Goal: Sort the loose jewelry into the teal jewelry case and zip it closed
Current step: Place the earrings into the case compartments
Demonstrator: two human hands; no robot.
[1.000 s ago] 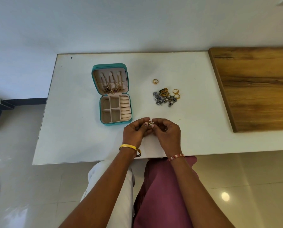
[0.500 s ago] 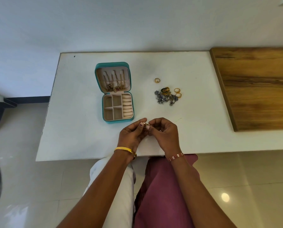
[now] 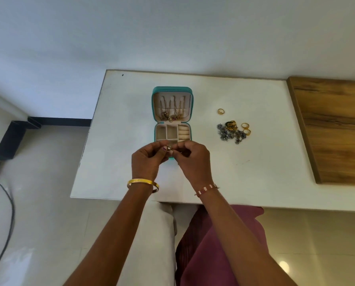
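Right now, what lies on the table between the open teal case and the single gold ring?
Nothing: in the head view, bare white table separates the teal case from the single gold ring. The jewelry pile sits nearer the person.

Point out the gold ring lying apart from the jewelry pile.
The lone gold ring, farther back on the table; the other two rings sit against the pile's right edge.

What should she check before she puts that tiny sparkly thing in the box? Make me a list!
1. Teal jewelry case open: ok.
2. Small sparkly piece pinched between left hand and right hand: ok.
3. Kind of piece, so which slot suits it: cannot tell.
4. Free compartments in the tray: ok.
5. Necklaces hanging in the lid, clear of the tray: ok.
6. Loose pile and single ring not yet sorted: not ok.
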